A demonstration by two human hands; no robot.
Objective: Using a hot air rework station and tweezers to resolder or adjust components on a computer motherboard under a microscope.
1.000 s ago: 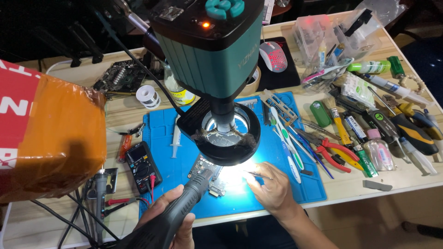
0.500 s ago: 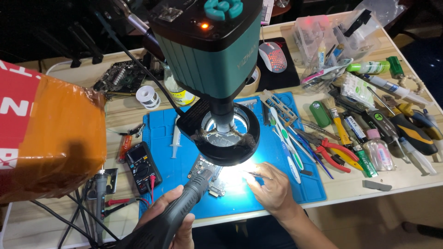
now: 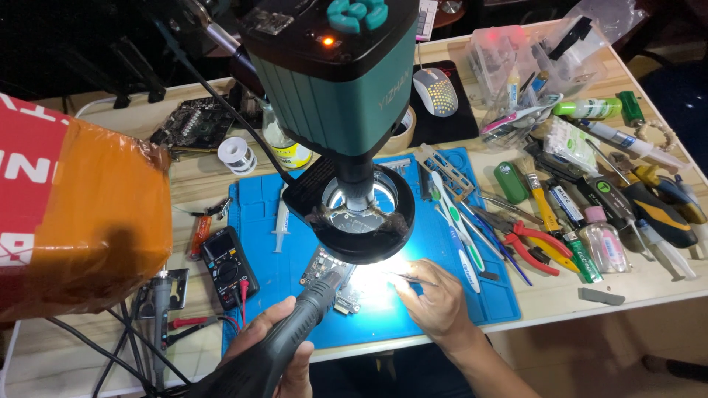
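Carefully: left hand (image 3: 274, 340) wraps hot-air handle (image 3: 284, 339) fully; right hand (image 3: 436, 298) pinches tweezers (image 3: 409, 278). Circuit board (image 3: 330, 276) thin, fragile: steady by edges only.

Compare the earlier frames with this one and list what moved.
Nothing visibly changed. The left hand keeps its grip on the black hot-air handpiece aimed at the circuit board, and the right hand still holds tweezers under the microscope.

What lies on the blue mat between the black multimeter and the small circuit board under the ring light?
In the head view, a clear syringe lies on the blue mat between the multimeter and the circuit board.
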